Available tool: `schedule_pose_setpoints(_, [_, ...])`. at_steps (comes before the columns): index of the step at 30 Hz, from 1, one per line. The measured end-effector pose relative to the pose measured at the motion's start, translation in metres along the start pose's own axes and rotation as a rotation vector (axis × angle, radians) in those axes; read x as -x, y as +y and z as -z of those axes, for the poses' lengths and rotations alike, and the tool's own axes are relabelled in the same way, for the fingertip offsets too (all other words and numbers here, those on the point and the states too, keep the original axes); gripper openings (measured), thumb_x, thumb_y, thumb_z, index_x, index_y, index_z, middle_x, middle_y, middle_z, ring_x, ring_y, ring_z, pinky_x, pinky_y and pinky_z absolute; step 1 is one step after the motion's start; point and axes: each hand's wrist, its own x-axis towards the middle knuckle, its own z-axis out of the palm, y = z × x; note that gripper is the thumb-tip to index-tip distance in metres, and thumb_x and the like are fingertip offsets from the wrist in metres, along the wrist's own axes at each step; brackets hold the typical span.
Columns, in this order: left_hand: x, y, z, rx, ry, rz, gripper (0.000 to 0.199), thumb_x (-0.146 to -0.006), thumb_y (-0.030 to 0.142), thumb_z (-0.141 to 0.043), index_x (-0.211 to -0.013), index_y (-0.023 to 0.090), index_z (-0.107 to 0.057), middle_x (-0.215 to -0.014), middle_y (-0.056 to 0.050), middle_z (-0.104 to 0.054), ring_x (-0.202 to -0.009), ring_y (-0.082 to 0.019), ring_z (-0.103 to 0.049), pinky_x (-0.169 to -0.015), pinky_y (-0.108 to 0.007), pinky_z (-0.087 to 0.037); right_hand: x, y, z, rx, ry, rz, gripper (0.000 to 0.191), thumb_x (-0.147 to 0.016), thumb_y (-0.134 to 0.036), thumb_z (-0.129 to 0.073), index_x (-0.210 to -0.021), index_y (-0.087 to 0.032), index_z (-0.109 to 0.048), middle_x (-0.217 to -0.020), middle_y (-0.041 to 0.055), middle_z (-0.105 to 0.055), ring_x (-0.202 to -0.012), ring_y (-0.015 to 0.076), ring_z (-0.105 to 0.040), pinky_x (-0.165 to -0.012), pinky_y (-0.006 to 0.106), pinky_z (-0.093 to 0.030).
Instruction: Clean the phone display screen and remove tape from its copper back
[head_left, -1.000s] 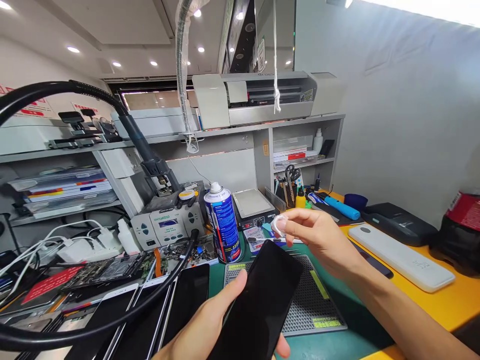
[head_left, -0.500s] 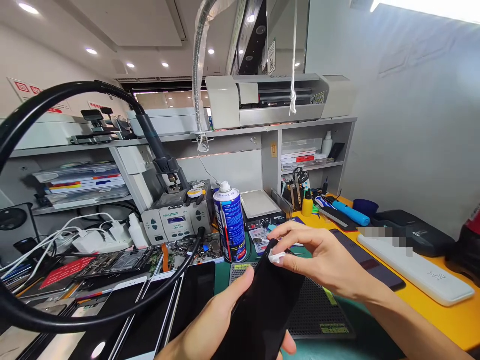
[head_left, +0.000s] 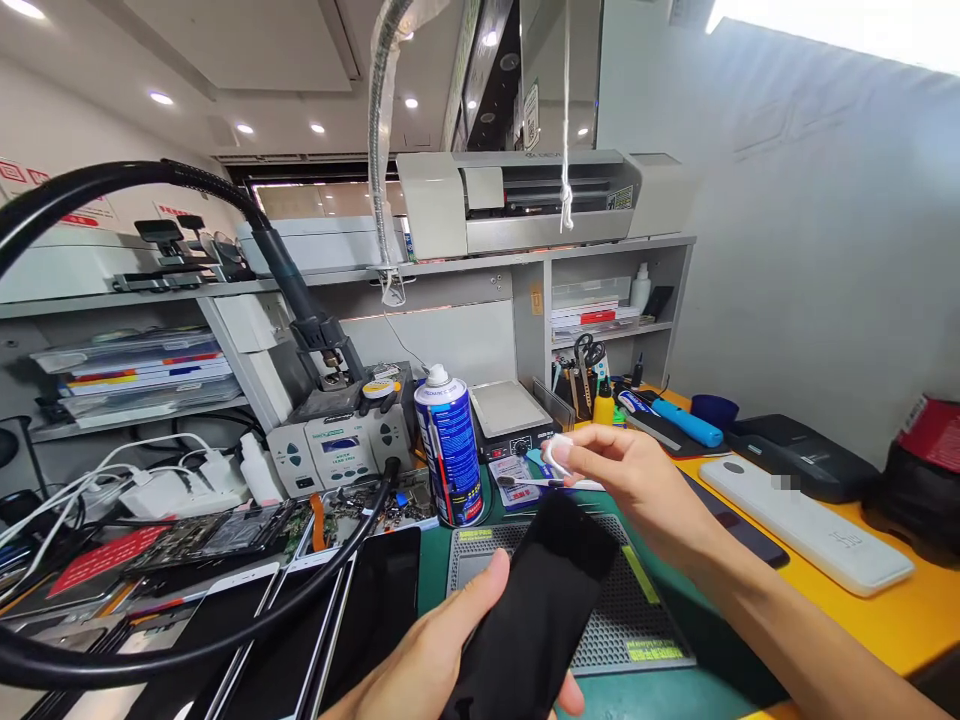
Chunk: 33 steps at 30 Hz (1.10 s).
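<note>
A black smartphone (head_left: 544,600) lies tilted in my left hand (head_left: 442,635), thumb along its left edge and fingertips showing at the right edge. Above its top end, my right hand (head_left: 626,475) pinches a small wad of white tissue or cotton (head_left: 558,454) between thumb and fingers, apart from the phone. Under the phone is a grey perforated mat (head_left: 630,610) with yellow labels. A blue spray can (head_left: 450,445) stands upright behind the mat, and a small brush (head_left: 529,482) lies behind the phone.
Several phones (head_left: 379,590) lie at the left beneath a curved black hose (head_left: 225,655). A soldering station (head_left: 341,450) and a flat heating plate (head_left: 514,410) stand at the back. On the right are a white power bank (head_left: 810,525) and a black case (head_left: 802,455).
My right hand has lifted the white wad off the phone's top edge, up and away. The phone is lower and tilted flatter. The whole view has shifted slightly.
</note>
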Motion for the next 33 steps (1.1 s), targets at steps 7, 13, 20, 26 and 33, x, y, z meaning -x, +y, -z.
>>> schedule_pose_setpoints(7, [-0.006,0.002,0.003,-0.009,-0.002,0.021,0.085,-0.076,0.085,-0.034,-0.082,0.012,-0.077,-0.069,-0.013,-0.069,-0.056,-0.018,-0.058,-0.066,-0.032,-0.05,-0.002,-0.003,0.009,-0.157,-0.059,-0.063,0.028,-0.076,-0.042,-0.079,-0.079,-0.016,-0.073,-0.075,0.0036,-0.063,-0.071,0.0155,-0.055,-0.068,0.029,-0.046])
schedule_pose_setpoints(13, [-0.01,0.007,0.0,0.035,-0.009,0.108,0.101,-0.07,0.092,-0.029,-0.086,0.004,-0.076,-0.068,-0.01,-0.065,-0.056,-0.014,-0.053,-0.063,-0.027,-0.048,-0.002,-0.004,0.01,-0.136,-0.12,-0.084,0.025,-0.08,-0.039,-0.076,-0.081,-0.014,-0.073,-0.078,0.0052,-0.066,-0.072,0.0156,-0.058,-0.072,0.03,-0.047])
schedule_pose_setpoints(20, [-0.005,0.014,-0.006,0.015,0.051,0.088,0.099,-0.07,0.091,-0.031,-0.085,0.004,-0.075,-0.068,-0.011,-0.063,-0.057,-0.015,-0.053,-0.054,-0.024,-0.042,-0.005,-0.003,0.015,0.059,-0.001,0.006,0.03,-0.079,-0.046,-0.075,-0.083,-0.016,-0.073,-0.075,0.003,-0.065,-0.065,0.0151,-0.053,-0.063,0.029,-0.045])
schedule_pose_setpoints(26, [-0.006,0.014,-0.007,-0.016,0.026,0.085,0.098,-0.072,0.089,-0.03,-0.081,0.002,-0.075,-0.067,-0.011,-0.062,-0.054,-0.013,-0.052,-0.051,-0.022,-0.039,-0.006,-0.001,0.015,0.232,0.095,0.079,0.034,-0.079,-0.048,-0.075,-0.091,-0.016,-0.076,-0.082,0.0059,-0.074,-0.071,0.0186,-0.061,-0.066,0.03,-0.048])
schedule_pose_setpoints(33, [-0.011,0.005,0.001,0.022,0.002,0.067,0.09,-0.074,0.089,-0.03,-0.075,0.011,-0.076,-0.064,-0.01,-0.064,-0.051,-0.013,-0.051,-0.046,-0.023,-0.041,0.01,-0.002,-0.008,0.322,-0.002,0.161,0.023,-0.081,-0.042,-0.075,-0.088,-0.022,-0.08,-0.093,0.0068,-0.079,-0.088,0.0257,-0.07,-0.078,0.035,-0.054])
